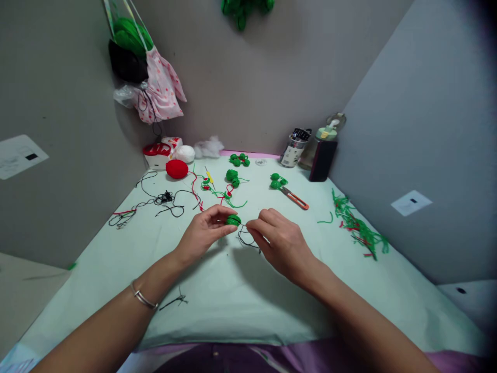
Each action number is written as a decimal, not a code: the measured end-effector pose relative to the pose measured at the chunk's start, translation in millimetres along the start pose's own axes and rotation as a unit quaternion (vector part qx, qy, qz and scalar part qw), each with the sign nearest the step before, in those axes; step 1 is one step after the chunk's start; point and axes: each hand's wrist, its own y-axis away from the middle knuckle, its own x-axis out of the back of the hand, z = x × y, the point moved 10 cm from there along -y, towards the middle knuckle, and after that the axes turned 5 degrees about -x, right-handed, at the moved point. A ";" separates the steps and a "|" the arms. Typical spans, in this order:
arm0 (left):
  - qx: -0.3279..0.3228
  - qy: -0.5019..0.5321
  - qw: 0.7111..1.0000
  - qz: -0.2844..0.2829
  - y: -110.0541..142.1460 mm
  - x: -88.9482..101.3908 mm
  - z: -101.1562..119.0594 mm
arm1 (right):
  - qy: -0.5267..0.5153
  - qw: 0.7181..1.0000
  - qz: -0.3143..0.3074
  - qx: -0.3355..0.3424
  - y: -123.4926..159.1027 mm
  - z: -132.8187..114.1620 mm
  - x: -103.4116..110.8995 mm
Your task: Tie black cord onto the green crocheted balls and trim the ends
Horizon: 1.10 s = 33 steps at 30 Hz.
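Note:
My left hand is closed around a small green yarn ball with a dark line across it, gripping it between thumb and fingers. Close by on the right, my right hand is pinched on what looks like a thin needle, mostly hidden by the fingertips. A black thread loops down between both hands over the pale green tabletop. Behind them lie green and red yarn pieces and a green crocheted piece.
Tangled black thread and a red yarn ball lie left. A yellow-handled crochet hook is behind. An orange cutter touches green pieces. Yarn scraps, a phone and a pen holder are right.

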 end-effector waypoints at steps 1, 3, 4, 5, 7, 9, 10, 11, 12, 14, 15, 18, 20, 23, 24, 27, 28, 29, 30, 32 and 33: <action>-0.004 -0.004 1.000 0.001 0.2 0.2 0.1 | -0.001 1.000 -0.002 -0.001 0.1 0.5 -1.4; -0.011 -0.009 1.000 0.002 0.7 0.5 0.5 | -0.024 1.000 -0.009 -0.009 -0.3 3.4 -3.8; -0.012 -0.008 1.000 0.002 0.9 0.7 0.5 | -0.049 0.999 -0.013 -0.018 -0.9 6.2 -4.8; -0.012 -0.006 1.000 0.002 1.1 0.6 0.2 | -0.083 0.996 -0.019 -0.032 -1.6 9.9 -6.0; -0.005 0.005 1.000 -0.001 1.4 -0.7 -1.0 | -0.168 0.983 -0.034 -0.072 -2.6 19.9 -10.2; 0.003 0.018 1.000 -0.007 1.8 -3.5 -2.2 | -0.251 0.959 -0.056 -0.121 -2.3 30.3 -18.3; 0.008 0.025 1.000 -0.010 2.1 -4.9 -2.7 | -0.287 0.945 -0.067 -0.142 -1.7 34.5 -22.8; 0.013 0.030 0.999 -0.012 2.5 -6.2 -3.2 | -0.317 0.932 -0.074 -0.158 -1.1 37.8 -26.9; 0.018 0.033 0.999 -0.012 3.0 -7.2 -3.3 | -0.343 0.921 -0.080 -0.168 -0.7 40.3 -30.2; 0.025 0.037 0.999 -0.013 4.0 -8.3 -2.7 | -0.381 0.904 -0.088 -0.173 -0.9 43.5 -34.0; 0.029 0.038 0.999 -0.013 4.4 -8.4 -2.1 | -0.396 0.897 -0.094 -0.171 -1.3 44.6 -35.2; 0.037 0.038 0.998 -0.014 5.0 -8.2 -0.3 | -0.434 0.877 -0.117 -0.169 -1.9 48.6 -38.6; 0.041 0.037 0.998 -0.018 4.7 -8.3 0.4 | -0.463 0.858 -0.131 -0.179 -1.0 52.4 -42.8; 0.038 0.038 0.998 -0.027 4.3 -9.8 0.9 | -0.520 0.817 -0.147 -0.202 2.9 55.8 -54.3; 0.037 0.040 0.998 -0.029 4.4 -10.5 0.8 | -0.542 0.800 -0.150 -0.209 4.6 55.6 -58.8; 0.033 0.051 0.998 -0.023 5.5 -11.7 0.0 | -0.593 0.753 -0.152 -0.240 9.6 53.4 -71.2; 0.032 0.053 0.998 -0.017 6.0 -11.8 -0.2 | -0.599 0.744 -0.152 -0.252 11.0 52.4 -74.2; 0.030 0.052 0.998 -0.012 6.4 -11.8 -0.2 | -0.600 0.741 -0.149 -0.264 11.9 51.7 -75.8; 0.028 0.049 0.998 -0.006 6.8 -11.7 0.0 | -0.594 0.742 -0.144 -0.275 12.3 51.5 -76.3; 0.021 0.040 0.999 0.006 7.2 -10.7 0.7 | -0.565 0.761 -0.129 -0.292 12.1 52.0 -73.8; 0.019 0.035 0.999 0.013 7.2 -9.9 0.9 | -0.540 0.779 -0.120 -0.295 11.5 52.5 -70.9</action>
